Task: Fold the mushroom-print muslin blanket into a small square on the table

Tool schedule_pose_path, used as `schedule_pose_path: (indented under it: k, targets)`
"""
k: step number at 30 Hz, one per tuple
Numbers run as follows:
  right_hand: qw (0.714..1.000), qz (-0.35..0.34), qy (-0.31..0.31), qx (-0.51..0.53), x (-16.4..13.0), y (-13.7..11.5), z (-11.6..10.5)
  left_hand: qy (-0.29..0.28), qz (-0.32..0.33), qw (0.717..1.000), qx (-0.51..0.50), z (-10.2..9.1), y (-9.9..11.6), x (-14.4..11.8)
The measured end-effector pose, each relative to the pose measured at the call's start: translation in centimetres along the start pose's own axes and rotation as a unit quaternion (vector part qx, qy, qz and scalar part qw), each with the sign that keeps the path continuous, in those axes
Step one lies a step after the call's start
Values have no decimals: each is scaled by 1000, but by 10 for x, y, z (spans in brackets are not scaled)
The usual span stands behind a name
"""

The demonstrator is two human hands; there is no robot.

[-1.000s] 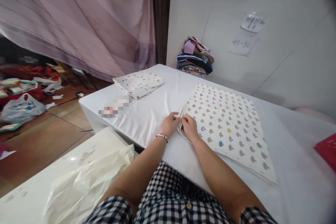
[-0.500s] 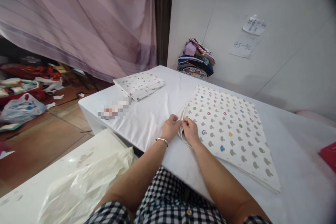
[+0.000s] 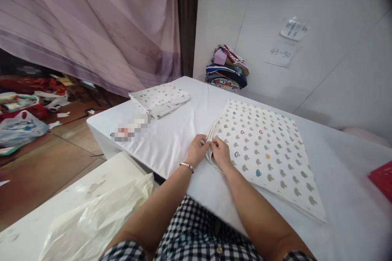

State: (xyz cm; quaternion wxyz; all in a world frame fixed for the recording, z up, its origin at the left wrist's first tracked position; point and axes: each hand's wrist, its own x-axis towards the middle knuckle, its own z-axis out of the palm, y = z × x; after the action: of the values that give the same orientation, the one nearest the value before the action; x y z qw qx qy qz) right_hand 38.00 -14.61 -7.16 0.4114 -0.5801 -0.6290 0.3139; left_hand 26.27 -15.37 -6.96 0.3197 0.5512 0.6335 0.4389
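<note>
A white cloth with a printed mushroom pattern [image 3: 269, 147] lies folded in layers on the white-covered table [image 3: 180, 147]. Both hands are at its left edge, where the layers lift and bunch a little. My left hand [image 3: 197, 148], with a bracelet at the wrist, is closed with its fingertips pinching that edge. Close beside it, my right hand [image 3: 221, 153] is closed too, its thumb and fingers gripping the layers. The fingertips of the two hands nearly touch.
Another folded patterned cloth [image 3: 161, 100] lies at the far left of the table, near a blurred-out patch. A plastic bag [image 3: 101, 216] rests on a lower white surface at left. Folded clothes [image 3: 227, 69] are stacked by the wall. A red object [image 3: 382, 181] sits at right.
The view has shifted slightly, so the scene sits a little further left. Both hands stay at the cloth's left edge, with only slight finger movement.
</note>
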Motion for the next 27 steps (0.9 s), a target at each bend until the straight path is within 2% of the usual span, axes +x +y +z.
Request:
schedule_pose_path:
  k: [5, 13, 21, 27]
  targets:
    - [1000, 14, -9, 25, 0, 0, -1, 9, 5, 1000, -6, 2, -1, 0]
    - [998, 18, -25, 48, 2, 3, -1, -4, 55, 998, 4, 3, 0, -1]
    - [971, 122, -132, 160, 10, -3, -10, -14, 91, 995, 34, 3, -4, -3]
    - [976, 120, -110, 143, 12, -5, -12, -27, 114, 993, 11, 1, -1, -5]
